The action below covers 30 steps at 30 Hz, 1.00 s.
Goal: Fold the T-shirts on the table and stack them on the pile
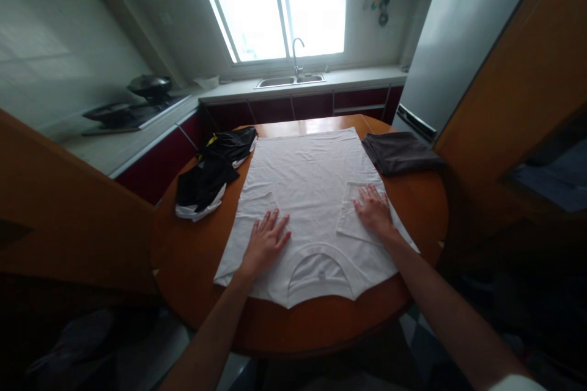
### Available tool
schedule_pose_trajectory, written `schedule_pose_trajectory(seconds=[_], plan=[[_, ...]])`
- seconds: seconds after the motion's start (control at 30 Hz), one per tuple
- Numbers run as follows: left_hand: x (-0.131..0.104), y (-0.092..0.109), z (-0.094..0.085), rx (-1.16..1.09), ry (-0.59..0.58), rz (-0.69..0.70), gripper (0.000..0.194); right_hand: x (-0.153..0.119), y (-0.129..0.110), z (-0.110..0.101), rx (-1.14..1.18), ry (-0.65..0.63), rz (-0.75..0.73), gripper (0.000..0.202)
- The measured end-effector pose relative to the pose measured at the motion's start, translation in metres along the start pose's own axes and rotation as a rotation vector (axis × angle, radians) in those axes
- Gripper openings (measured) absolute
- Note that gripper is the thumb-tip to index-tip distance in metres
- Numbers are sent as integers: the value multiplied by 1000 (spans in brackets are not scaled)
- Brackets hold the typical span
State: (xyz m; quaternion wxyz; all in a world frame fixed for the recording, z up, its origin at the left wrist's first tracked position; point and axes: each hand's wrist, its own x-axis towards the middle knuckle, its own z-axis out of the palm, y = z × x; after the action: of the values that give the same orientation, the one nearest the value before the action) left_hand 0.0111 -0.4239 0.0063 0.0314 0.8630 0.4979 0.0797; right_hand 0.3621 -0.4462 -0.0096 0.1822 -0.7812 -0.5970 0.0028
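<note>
Table read as a clock face, window side at 12. White shirt [312, 177] lies spread over the middle of the round wooden table [192, 263], collar [321, 248] near 6, hem toward 12. Left hand [266, 239], at 9: open, palm down, fingers spread on the shirt, gripping nothing. Right hand [375, 212], between 2 and 3: open, palm down on the turned-in sleeve [353, 229], also gripping nothing. Black-and-white clothing [208, 180] sits bunched at 10; dark folded cloth [397, 151] at 2, close beside the shirt. Failure modes, by judgement: uneven push from the palms could skew the thin fabric, since nothing pins the hem. Dragging the right hand outward could pull the sleeve open or ruck it. The tabletop looks glossy, so the whole shirt might slide. Existing creases could set under pressure. A wide sweep toward 2 could disturb the dark cloth.
</note>
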Motion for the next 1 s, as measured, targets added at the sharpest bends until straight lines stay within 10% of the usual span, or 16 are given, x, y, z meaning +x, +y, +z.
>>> schedule_pose_trajectory(seconds=[0.77, 1.0], plan=[[1, -3, 6, -42, 26, 14, 52, 1, -1, 0, 33, 28, -1, 53], [-20, -2, -30, -378, 177, 146, 44, -8, 6, -38, 273, 263, -119, 38]])
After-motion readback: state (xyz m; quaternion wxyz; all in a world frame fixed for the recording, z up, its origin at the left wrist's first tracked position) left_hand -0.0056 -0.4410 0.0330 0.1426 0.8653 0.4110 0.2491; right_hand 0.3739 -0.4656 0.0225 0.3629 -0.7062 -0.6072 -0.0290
